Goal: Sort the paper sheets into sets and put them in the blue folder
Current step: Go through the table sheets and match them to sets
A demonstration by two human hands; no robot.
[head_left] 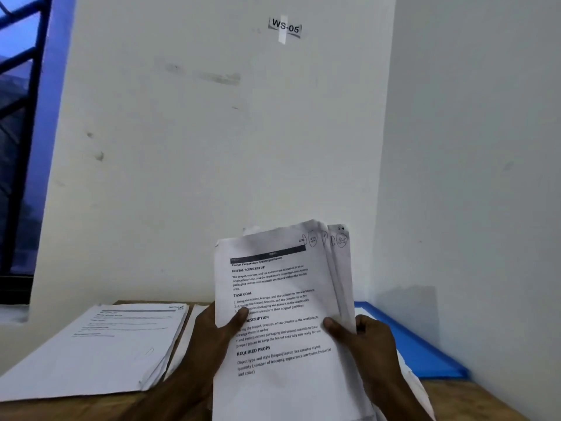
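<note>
I hold a fanned bundle of printed paper sheets point(279, 302) upright above the table, each with a handwritten set mark circled at its top right corner. My left hand point(212, 338) grips the bundle's left edge, thumb on the front page. My right hand point(361, 341) grips the right edge, thumb on the front and fingers behind. The blue folder point(425, 350) lies flat on the table at the right, against the side wall, partly hidden by the bundle and my right hand.
A stack of printed sheets point(100, 350) lies on the wooden table point(473, 399) at the left, with another sheet point(188, 338) just right of it. White walls close the back and right. A window with dark bars point(18, 117) is at far left.
</note>
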